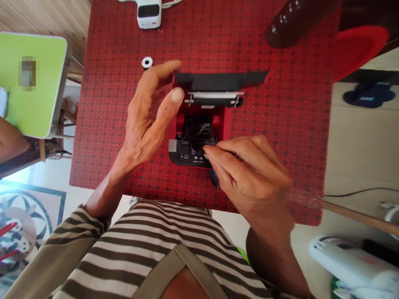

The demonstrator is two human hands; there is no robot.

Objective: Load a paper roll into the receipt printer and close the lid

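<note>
A small red and black printer (192,160) sits near the table's front edge with its lid (215,81) raised, showing a roller and metal bar. My left hand (149,114) is at the lid's left end, thumb in front and forefinger behind, gripping its edge. In the open compartment lies shiny, crinkled black plastic film (199,128). My right hand (252,166) pinches the lower end of this film between thumb and fingers, over the printer's front panel. Beyond my left hand, a small white-ended roll (147,62) stands on the table.
A red patterned cloth covers the table (280,124). At the back are a white device with a dark screen (149,13) and a dark bottle (288,23). A red round stool (361,50) is at the right, a green table (31,108) with a person's arm at the left.
</note>
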